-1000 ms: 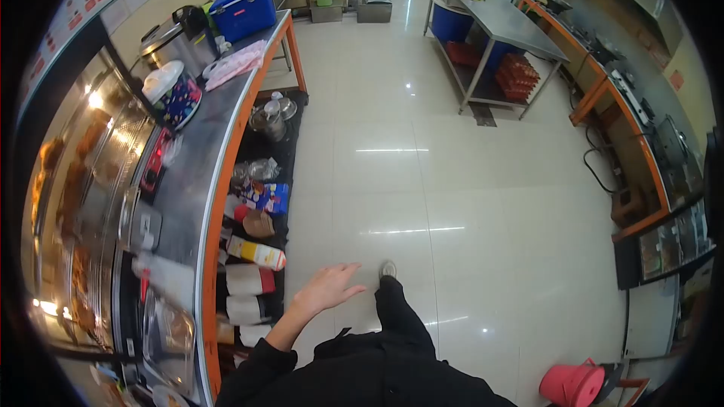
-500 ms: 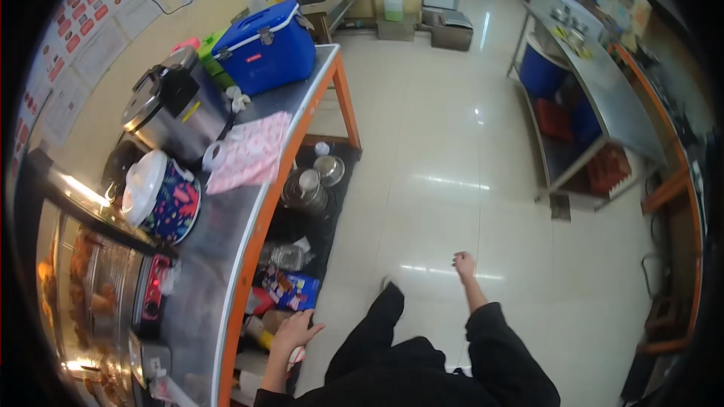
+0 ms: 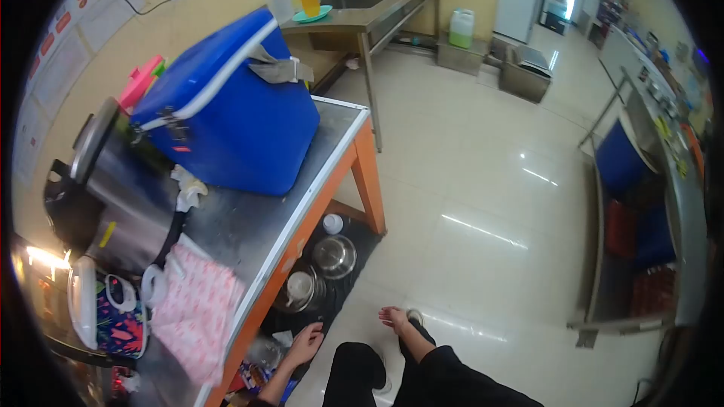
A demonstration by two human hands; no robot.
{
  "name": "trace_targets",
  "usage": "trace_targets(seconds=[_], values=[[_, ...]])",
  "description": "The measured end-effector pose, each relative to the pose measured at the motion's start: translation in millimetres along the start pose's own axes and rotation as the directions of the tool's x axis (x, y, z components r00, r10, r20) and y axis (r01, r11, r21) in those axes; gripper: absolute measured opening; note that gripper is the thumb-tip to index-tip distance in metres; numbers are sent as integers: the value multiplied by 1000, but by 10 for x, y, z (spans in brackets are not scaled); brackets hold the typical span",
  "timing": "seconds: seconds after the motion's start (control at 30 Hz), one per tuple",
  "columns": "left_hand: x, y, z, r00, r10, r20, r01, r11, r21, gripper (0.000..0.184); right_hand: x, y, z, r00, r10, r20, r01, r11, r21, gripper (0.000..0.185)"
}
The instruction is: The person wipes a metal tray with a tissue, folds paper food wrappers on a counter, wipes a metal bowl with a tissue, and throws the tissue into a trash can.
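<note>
My left hand hangs beside the orange-edged metal table, near the lower shelf. It holds nothing, and its fingers are loosely apart. My right hand is out over the tiled floor in front of my legs, palm partly turned up, fingers stretched out and nothing in them. Close to my left hand, metal pots and a glass container stand on the dark lower shelf. On the table top are a blue cooler box, a pink patterned cloth, a steel rice cooker and a floral-patterned pot with a white lid.
Ahead on the left stands a steel sink with bottles at its edge. A jug of green liquid sits on a metal box by the wall. To the right is a steel worktable with a blue tub below. Glossy tiles lie between.
My view has moved forward along the table, so the cooler box and sink look nearer. The warming cabinet has mostly left the view. Both hands have swung, the right one now closer to my legs.
</note>
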State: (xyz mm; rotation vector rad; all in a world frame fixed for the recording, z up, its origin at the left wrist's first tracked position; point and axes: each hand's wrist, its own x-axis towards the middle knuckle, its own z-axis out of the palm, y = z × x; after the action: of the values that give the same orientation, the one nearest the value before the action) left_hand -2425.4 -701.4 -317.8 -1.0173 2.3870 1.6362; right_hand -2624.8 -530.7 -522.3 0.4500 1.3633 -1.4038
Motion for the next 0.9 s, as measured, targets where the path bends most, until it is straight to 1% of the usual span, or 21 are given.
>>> trace_targets(seconds=[0.07,0.13,0.2,0.27,0.3,0.33,0.4,0.43,0.47,0.5,0.53,0.57,0.6,0.63,0.7,0.73,0.77,0.8,0.83,0.87,0.9], values=[[1126,-543,281,993,57,-101,-31,970,243,36,849,-85,215,993,-21,118,9,995,104,24],[2276,-1130,526,966,204,-158,-101,863,496,39,1652,4,394,976,-64,208,24,982,188,25],[3235,-1470,605,956,144,-257,43,795,605,41,2448,4,598,945,-159,286,89,966,243,28],[3978,-1617,531,881,34,-472,219,855,471,45,2860,-215,828,975,-102,199,54,971,234,31],[4229,-1745,489,822,-30,-569,299,872,388,47,3120,-226,884,985,-72,159,34,972,231,33],[4370,-1876,430,801,-148,-580,399,855,332,50,3309,-199,921,973,-150,175,123,980,154,36],[4729,-2205,248,726,-363,-585,571,792,217,55,3502,-201,1038,992,-89,94,77,990,117,39],[4857,-2373,192,745,-407,-528,548,826,136,58,3557,-235,1099,997,-64,47,58,993,105,40],[4933,-2676,177,766,-446,-463,527,848,56,60,3963,39,1147,990,-139,3,139,990,26,50],[4976,-2860,180,787,-480,-387,511,859,-26,62,3896,-68,1221,991,-114,-74,111,993,-40,53],[4994,-2900,177,781,-508,-363,541,841,-14,64,3660,-231,1284,984,-89,-153,73,992,-104,56],[4983,-2860,174,755,-520,-399,568,823,2,65,3478,-341,1327,970,-65,-235,27,986,-165,58],[4936,-2715,211,730,-531,-431,594,804,17,66,3562,-285,1326,977,-74,-199,41,985,-166,62],[4890,-2500,267,706,-538,-460,618,785,30,66,3664,-317,1327,981,-10,-193,-25,984,-178,63],[4664,-1933,419,655,-494,-571,615,788,24,63,3666,-348,1282,974,131,-182,-169,963,-211,66],[4517,-1639,495,624,-466,-627,614,789,25,62,3599,-362,1268,989,149,10,-148,988,-45,76],[4387,-1540,576,666,-326,-671,499,863,75,58,3429,-491,1254,971,126,202,-154,980,126,86],[4249,-1446,656,686,-177,-706,375,917,134,54,3367,-559,1235,937,175,304,-250,941,229,93],[4056,-1238,765,666,12,-746,282,922,267,48,3317,-618,1214,889,221,401,-358,882,307,100],[3819,-1028,841,646,153,-748,157,932,327,47,3221,-690,1149,836,146,529,-377,854,360,99],[3566,-893,900,626,298,-720,36,912,408,47,3101,-780,1055,769,60,636,-399,823,404,97]])
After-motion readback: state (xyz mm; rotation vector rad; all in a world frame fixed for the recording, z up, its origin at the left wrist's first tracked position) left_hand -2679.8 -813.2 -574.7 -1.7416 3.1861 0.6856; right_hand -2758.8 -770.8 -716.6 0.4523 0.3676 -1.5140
